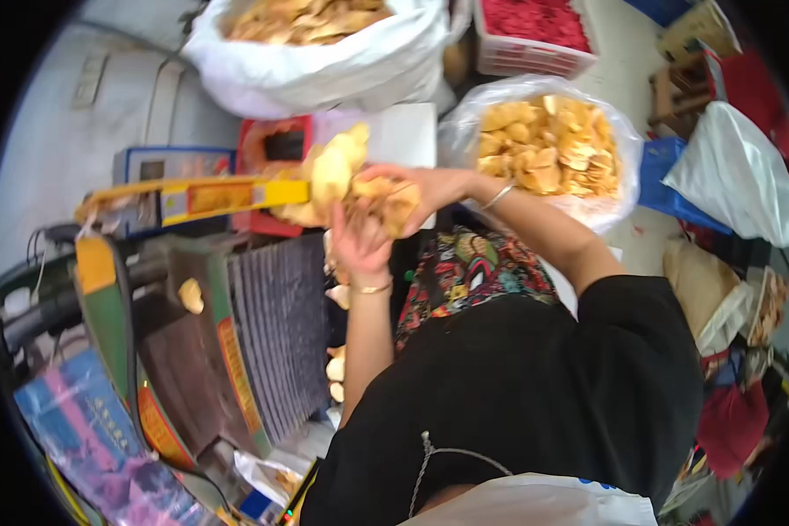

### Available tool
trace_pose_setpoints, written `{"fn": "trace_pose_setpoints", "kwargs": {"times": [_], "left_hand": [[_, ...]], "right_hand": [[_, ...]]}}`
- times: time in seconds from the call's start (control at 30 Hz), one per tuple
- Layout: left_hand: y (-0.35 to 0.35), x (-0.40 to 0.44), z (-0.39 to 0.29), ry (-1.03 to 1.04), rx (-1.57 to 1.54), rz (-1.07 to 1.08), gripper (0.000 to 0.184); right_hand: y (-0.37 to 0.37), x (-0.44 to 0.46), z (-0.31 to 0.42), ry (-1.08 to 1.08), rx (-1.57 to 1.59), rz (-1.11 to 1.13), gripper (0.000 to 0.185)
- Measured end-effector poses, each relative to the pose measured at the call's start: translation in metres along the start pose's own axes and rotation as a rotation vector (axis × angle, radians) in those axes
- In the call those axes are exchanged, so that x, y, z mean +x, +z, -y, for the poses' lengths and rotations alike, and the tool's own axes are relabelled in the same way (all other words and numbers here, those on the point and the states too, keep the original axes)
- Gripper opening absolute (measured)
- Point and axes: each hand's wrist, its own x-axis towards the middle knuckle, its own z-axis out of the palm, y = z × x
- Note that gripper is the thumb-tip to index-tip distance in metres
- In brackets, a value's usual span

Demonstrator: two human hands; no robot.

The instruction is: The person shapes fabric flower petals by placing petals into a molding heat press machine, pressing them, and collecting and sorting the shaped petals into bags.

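In the head view, both my hands are together at the upper middle, in front of a machine. My right hand (430, 188), with a bracelet at the wrist, curls around several curved, yellow-brown dried pieces (397, 203). My left hand (364, 245), also with a bracelet, is against the same bunch from below, fingers partly bent around it. Paler yellow pieces (333, 171) rise just beyond my fingers, beside the end of a yellow bar (280, 191). Their exact kind cannot be made out. Overlap hides some fingertips.
A ribbed dark belt (280, 329) is on the left, with a loose yellow piece (191, 296) nearby. A clear-lined bag (627, 145) of similar pieces stands right. Behind are a large white sack (324, 74) and a crate (535, 61) of red material.
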Motion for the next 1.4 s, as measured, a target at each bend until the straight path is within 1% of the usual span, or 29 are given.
{"fn": "trace_pose_setpoints", "kwargs": {"times": [0.03, 0.1, 0.13, 0.17, 0.2, 0.23, 0.27, 0.3, 0.33, 0.37, 0.4, 0.43, 0.5, 0.6, 0.63, 0.7, 0.77, 0.8, 0.83, 0.87, 0.93, 1.0, 1.03, 1.07, 1.13, 1.23, 1.27, 1.37, 1.4], "left_hand": [[0.008, -0.005, 0.0, -0.028, 0.039, 0.017, 0.053], [0.02, -0.02, 0.003, -0.052, 0.097, -0.005, 0.044], [0.04, -0.028, 0.015, 0.017, 0.137, -0.126, 0.039], [0.058, -0.037, 0.024, 0.084, 0.185, -0.258, 0.035], [0.054, -0.051, 0.021, 0.07, 0.185, -0.269, 0.035], [0.047, -0.066, 0.016, -0.074, 0.304, -0.314, 0.032], [0.043, -0.081, 0.013, -0.22, 0.419, -0.355, 0.031], [0.05, -0.091, 0.019, -0.227, 0.413, -0.362, 0.031], [0.07, -0.097, 0.031, -0.36, 0.643, -0.599, 0.032], [0.087, -0.098, 0.04, -0.496, 0.872, -0.834, 0.034], [0.099, -0.096, 0.043, -0.501, 0.868, -0.841, 0.034], [0.113, -0.094, 0.043, -0.555, 0.722, -0.737, 0.033], [0.128, -0.09, 0.046, -0.62, 0.421, -0.513, 0.039], [0.133, -0.091, 0.06, -0.588, 0.464, -0.576, 0.039], [0.132, -0.089, 0.064, -0.581, 0.479, -0.601, 0.039], [0.125, -0.083, 0.057, -0.559, 0.429, -0.602, 0.035], [0.109, -0.07, 0.041, -0.512, 0.344, -0.613, 0.029], [0.096, -0.057, 0.03, -0.48, 0.31, -0.606, 0.026], [0.084, -0.051, 0.029, -0.454, 0.258, -0.62, 0.023], [0.08, -0.061, 0.025, -0.466, 0.211, -0.678, 0.02], [0.029, -0.009, 0.071, -0.345, 0.522, -0.633, 0.007], [0.021, 0.063, 0.095, -0.07, 0.855, -0.713, 0.01], [0.003, 0.085, 0.098, 0.031, 0.894, -0.683, 0.012], [-0.008, 0.1, 0.098, 0.12, 0.941, -0.656, 0.013], [-0.025, 0.11, 0.106, 0.072, 0.958, -0.728, 0.014], [-0.029, 0.126, 0.107, 0.004, 1.0, -0.806, 0.017], [-0.025, 0.117, 0.103, -0.02, 0.98, -0.773, 0.018], [-0.016, 0.085, 0.098, -0.079, 0.913, -0.709, 0.02], [-0.014, 0.075, 0.092, -0.1, 0.834, -0.744, 0.011]], "right_hand": [[0.011, 0.0, 0.006, -0.025, 0.203, 0.048, 0.095], [0.031, -0.003, 0.003, -0.11, 0.063, -0.079, 0.096], [0.039, -0.013, 0.005, -0.104, 0.055, -0.089, 0.096], [0.049, -0.021, 0.005, 0.008, 0.071, -0.113, 0.089], [0.059, -0.029, 0.003, 0.121, 0.094, -0.138, 0.084], [0.065, -0.038, 0.008, 0.126, 0.113, -0.15, 0.084], [0.07, -0.05, 0.017, 0.107, -0.018, -0.185, 0.067], [0.074, -0.062, 0.02, 0.09, -0.159, -0.215, 0.051], [0.078, -0.073, 0.02, 0.098, -0.151, -0.214, 0.051], [0.082, -0.084, 0.02, 0.037, -0.405, -0.087, 0.038], [0.084, -0.093, 0.022, -0.028, -0.657, 0.042, 0.026], [0.084, -0.101, 0.027, -0.026, -0.648, 0.035, 0.026], [0.068, -0.11, 0.064, 0.083, -0.745, 0.259, 0.015], [0.056, -0.128, 0.103, 0.159, -0.783, 0.181, 0.01], [0.053, -0.133, 0.108, 0.168, -0.788, 0.183, 0.01], [0.047, -0.14, 0.114, 0.311, -0.831, 0.256, 0.01], [0.023, -0.179, 0.103, 0.349, -0.788, -0.134, 0.007], [-0.017, -0.214, 0.097, 0.432, -0.87, -0.237, 0.026], [-0.072, -0.223, 0.09, 0.88, -0.953, -0.096, 0.037], [-0.085, -0.233, 0.076, 1.339, -0.946, 0.061, 0.05], [-0.092, -0.221, 0.03, 0.802, -1.289, -0.474, 0.055], [-0.104, -0.193, 0.006, 0.727, -1.36, -0.547, 0.051], [-0.11, -0.183, -0.007, 0.674, -1.422, -0.607, 0.048], [-0.119, -0.174, -0.029, 0.67, -1.408, -0.598, 0.048], [-0.13, -0.165, -0.071, 0.702, -1.514, -0.709, 0.039], [-0.095, -0.128, -0.074, 0.716, -1.612, -0.639, 0.042], [-0.092, -0.116, -0.08, 0.72, -1.593, -0.639, 0.042], [-0.094, -0.097, -0.1, 0.931, -1.291, -0.494, 0.034], [-0.098, -0.094, -0.109, 0.937, -1.29, -0.488, 0.034]]}}
